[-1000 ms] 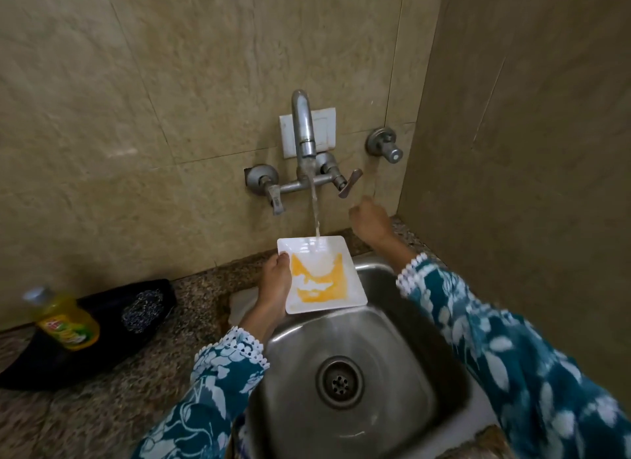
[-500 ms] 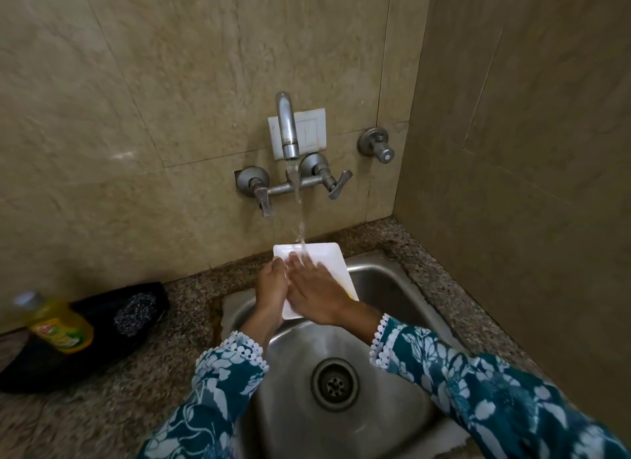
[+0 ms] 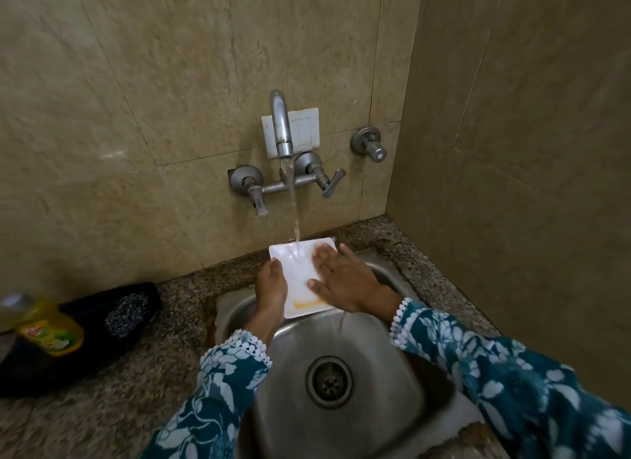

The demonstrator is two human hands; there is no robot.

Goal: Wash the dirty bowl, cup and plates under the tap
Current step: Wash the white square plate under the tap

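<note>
Rinsing is the step in hand: your left hand (image 3: 271, 289) grips the square white plate (image 3: 300, 277) by its left edge over the sink (image 3: 403, 383), under the tap (image 3: 281, 127) stream, while your right hand (image 3: 345, 281) rubs it, fingers (image 3: 322, 255) flat and released. Yellow residue (image 3: 305, 304) clings near the lower edge; next, work your palm down there.

At the left edge of my frame I see a yellow dish-soap bottle (image 3: 51, 328) lying on a black tray (image 3: 102, 322) on the speckled granite counter (image 3: 164, 363), and a white wall switch plate (image 3: 304, 130) upper centre.
</note>
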